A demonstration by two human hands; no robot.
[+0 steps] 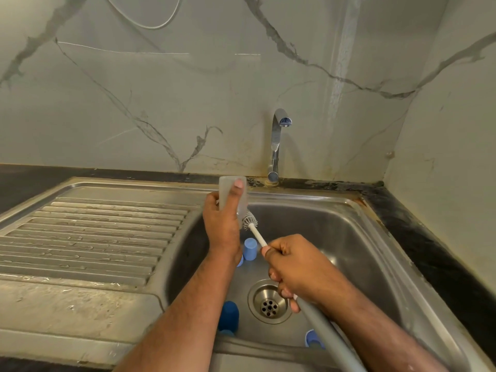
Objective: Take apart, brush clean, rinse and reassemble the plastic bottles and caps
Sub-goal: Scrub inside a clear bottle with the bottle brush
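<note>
Nearest the camera, the grey handle of the bottle brush (316,315) runs up from the bottom edge through the right hand (298,267), whose fingers are curled tight around it where the grey grip meets the white stem. The bristle head sits at the mouth of a clear plastic bottle (233,194), just at the opening and not deep inside.

The left hand (222,226) holds that bottle over the far left part of the sink (362,237), fingers wrapped round the body and the thumb laid flat along its side, the mouth tilted down toward the brush.

In the basin lie the loose parts: a pale blue cap (250,249) just beside the left wrist, a dark blue cap (228,315) near the drain (269,304), and another pale blue piece (312,339) at the near rim. The tap (277,146) stands at the far edge with no water running.

The bottle looks light and thin-walled, so it will likely flex if squeezed, and slip when wet. A grip round the mid-body with the thumb bracing it, as here, should resist the brush's push. The caps look small, rigid and slick; pinching them by the sides should serve. The brush stem looks slender and may bend, so holding close to the stem gives control.
</note>
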